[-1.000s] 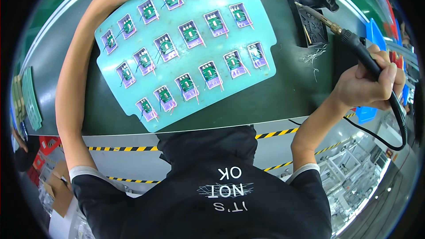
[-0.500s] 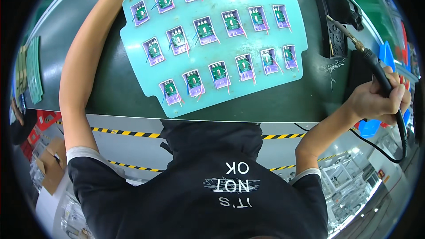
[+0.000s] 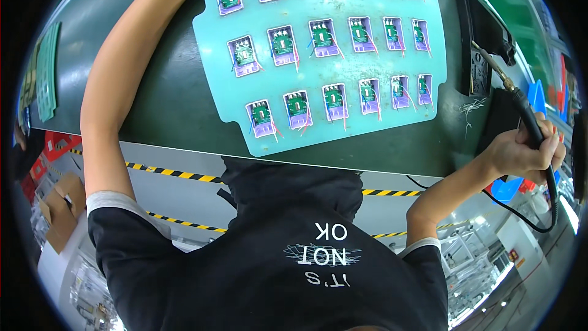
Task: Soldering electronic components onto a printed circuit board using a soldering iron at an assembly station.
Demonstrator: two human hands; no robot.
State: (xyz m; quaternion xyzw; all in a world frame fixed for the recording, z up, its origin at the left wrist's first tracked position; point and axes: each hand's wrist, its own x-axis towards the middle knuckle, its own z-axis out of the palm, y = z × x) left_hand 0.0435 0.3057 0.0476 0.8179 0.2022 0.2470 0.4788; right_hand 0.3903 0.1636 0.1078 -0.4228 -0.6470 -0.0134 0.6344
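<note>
My right hand [image 3: 530, 150] is closed round the dark handle of a soldering iron [image 3: 520, 104]. The iron's thin metal tip points up and left, over a black stand [image 3: 479, 70] at the right of the table. A large turquoise tray [image 3: 361, 9] lies across the middle, with rows of small purple housings [image 3: 263, 129] set in it. Each housing has a green circuit board [image 3: 283, 43] with thin red and blue wires. My left arm [image 3: 116, 79] reaches round the tray's left side, and its hand is beyond the upper edge of the picture.
Loose pale wire strands [image 3: 471, 107] lie below the black stand. Turquoise sheets [image 3: 46, 73] stand at the table's far left. A black cable [image 3: 514, 211] hangs from the iron past the table's front edge. Blue bins [image 3: 507, 189] and a cardboard box [image 3: 63, 211] are beyond the table.
The view has turned slightly, so the tray and the black stand appear farther right. My right hand keeps its grip on the soldering iron, with the tip still over the stand.
</note>
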